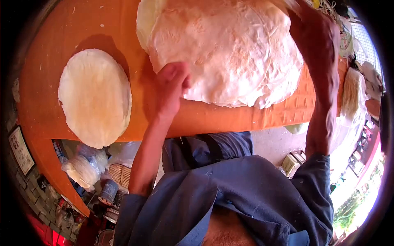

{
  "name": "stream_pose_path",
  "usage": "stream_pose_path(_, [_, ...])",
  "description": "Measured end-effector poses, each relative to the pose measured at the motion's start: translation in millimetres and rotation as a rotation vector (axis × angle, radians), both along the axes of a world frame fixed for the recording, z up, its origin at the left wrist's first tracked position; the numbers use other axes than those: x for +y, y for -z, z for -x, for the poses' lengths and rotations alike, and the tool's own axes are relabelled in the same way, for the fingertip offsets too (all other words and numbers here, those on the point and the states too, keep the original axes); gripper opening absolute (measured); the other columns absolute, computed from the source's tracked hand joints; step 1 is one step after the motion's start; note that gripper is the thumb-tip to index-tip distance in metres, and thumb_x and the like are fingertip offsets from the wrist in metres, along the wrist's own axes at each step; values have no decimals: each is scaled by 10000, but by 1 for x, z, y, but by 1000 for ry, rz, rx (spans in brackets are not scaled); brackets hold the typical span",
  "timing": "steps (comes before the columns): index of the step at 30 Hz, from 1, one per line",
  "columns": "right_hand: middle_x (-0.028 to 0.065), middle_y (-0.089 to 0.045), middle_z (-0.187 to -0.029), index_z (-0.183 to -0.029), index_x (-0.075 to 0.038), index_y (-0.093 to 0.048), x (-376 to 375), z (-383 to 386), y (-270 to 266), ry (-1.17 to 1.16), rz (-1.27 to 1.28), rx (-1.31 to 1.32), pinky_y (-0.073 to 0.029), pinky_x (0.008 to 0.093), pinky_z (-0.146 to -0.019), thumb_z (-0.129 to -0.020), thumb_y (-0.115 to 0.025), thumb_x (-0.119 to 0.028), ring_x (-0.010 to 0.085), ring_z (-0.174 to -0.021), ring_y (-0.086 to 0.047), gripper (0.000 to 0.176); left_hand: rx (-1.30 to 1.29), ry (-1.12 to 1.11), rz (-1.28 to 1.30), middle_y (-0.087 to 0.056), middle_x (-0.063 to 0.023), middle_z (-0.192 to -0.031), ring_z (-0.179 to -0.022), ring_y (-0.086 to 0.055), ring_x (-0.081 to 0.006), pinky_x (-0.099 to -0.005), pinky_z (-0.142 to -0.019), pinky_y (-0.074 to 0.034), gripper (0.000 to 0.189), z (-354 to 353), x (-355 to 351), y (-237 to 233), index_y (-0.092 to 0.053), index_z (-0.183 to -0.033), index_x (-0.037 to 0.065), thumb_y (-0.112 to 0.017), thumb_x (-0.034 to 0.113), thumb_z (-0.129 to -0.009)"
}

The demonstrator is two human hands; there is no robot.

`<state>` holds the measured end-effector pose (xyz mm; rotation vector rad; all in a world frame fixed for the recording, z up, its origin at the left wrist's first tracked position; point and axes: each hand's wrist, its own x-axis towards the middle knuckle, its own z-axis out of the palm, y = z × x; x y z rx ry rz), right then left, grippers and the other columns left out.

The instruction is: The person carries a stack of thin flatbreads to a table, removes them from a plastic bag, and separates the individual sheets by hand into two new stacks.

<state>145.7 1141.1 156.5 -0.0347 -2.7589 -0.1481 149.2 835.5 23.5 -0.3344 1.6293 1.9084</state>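
A broad pile of thin, pale dough sheets or flatbreads (230, 53) lies wrinkled across the upper middle of the orange table. At its near left edge is my left hand (174, 78), fingers curled closed; whether they pinch a sheet edge is hidden. My right hand (293, 6) reaches to the far right side of the pile, blurred and partly cut off by the top of the view, so its fingers do not show clearly. To the left, apart from both hands, rests a smaller oval stack of the same pale sheets (95, 98).
The orange-covered table (139, 119) ends just in front of my body. Under its left end are a plastic-wrapped bundle (84, 168), a tin can (108, 192) and a woven basket (120, 175). Pale strands (353, 92) hang beyond its right end.
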Motion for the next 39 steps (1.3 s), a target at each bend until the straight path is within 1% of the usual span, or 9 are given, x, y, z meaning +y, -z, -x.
stream_pose_path(1, [93,-523,-521,-694,-74,-544,-16,-8,-8,-85,-10,55,-347,363,-374,-827,-561,-54,227,-389,-471,136,11,-33,92,-607,-10,-773,-634,-555,-79,-223,-522,-416,205,-6,-18,2,-609,-1031,50,-663,199,-902])
stream_pose_path(2, [113,-601,-672,-855,-95,-617,-34,-20,-8,-110,3,-47,-432,389,-483,-832,-566,-91,271,-526,-559,56,23,-109,138,-617,-14,-806,-657,-570,-91,-227,-547,-435,208,-10,-30,9,-609,-1033,56,-665,211,-904])
stream_pose_path(7, [120,-650,-773,-845,-84,-625,-99,-53,105,-226,227,-561,-505,405,-640,-753,-571,-31,297,-712,-643,119,-151,-279,-28,-643,-44,-923,-744,-620,-136,-258,-658,-510,216,-27,-60,34,-585,-1092,40,-636,163,-922])
stream_pose_path(13, [100,-668,-1035,-1016,-66,-652,-81,-83,104,-170,355,-281,-471,469,-896,-700,-659,-44,338,-1057,-586,317,-229,-193,-298,-645,-51,-1033,-872,-634,-176,-328,-749,-548,229,-29,-58,32,-577,-1143,78,-597,168,-934])
stream_pose_path(18, [140,-689,-962,-1013,-37,-643,-112,-78,79,-197,356,-298,-535,427,-806,-733,-553,37,332,-911,-668,303,-273,-132,-437,-645,-66,-1101,-970,-640,-208,-381,-812,-563,283,-36,-48,30,-566,-1212,81,-529,186,-952])
stream_pose_path(22, [153,-567,-1260,-1194,-46,-565,-148,-86,108,-185,283,-482,-498,432,-882,-785,-621,-85,348,-1118,-570,414,-267,-155,-484,-660,-95,-1034,-906,-659,-207,-353,-778,-571,296,-33,-43,34,-561,-1197,43,-489,217,-968])
stream_pose_path(30, [138,-557,-1091,-1118,-61,-568,-141,-88,130,-204,347,-147,-458,443,-868,-704,-667,-145,334,-1059,-552,433,-174,-40,-776,-630,-170,-1164,-1047,-632,-294,-441,-886,-552,422,-10,-15,5,-501,-1263,-19,-413,308,-1012])
stream_pose_path(33, [116,-595,-817,-942,-75,-611,-115,-72,112,-259,342,-210,-491,422,-584,-747,-598,-60,308,-771,-619,196,-173,-60,-776,-638,-151,-1155,-1072,-618,-301,-430,-889,-523,438,-5,-24,8,-519,-1257,31,-452,374,-992])
stream_pose_path(39, [140,-670,-846,-1040,-30,-649,-23,-45,-37,-46,228,-56,-517,385,-669,-875,-595,-136,242,-737,-657,204,-120,30,-92,-637,-135,-1065,-917,-652,-230,-346,-814,-537,305,-41,-35,16,-543,-1159,12,-455,260,-1006])
